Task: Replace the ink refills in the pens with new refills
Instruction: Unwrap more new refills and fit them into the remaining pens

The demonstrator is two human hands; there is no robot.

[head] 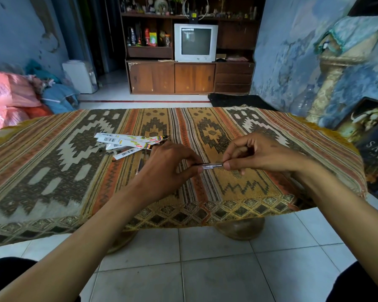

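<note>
Both hands are holding one clear pen (212, 165) level, just above the cloth-covered bench (227, 192): the left hand (168, 168) is pinching its left end, and the right hand (255, 155) is pinching its right end. Farther back on the left, packaged refills (127, 143) are lying in a loose pile on the cloth. A television (195, 42) is sitting in the cabinet beyond.

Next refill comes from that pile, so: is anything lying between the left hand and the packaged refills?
Nothing visible. The left hand, holding the pen, sits just right of the refill packets, with only bare patterned cloth between.
</note>
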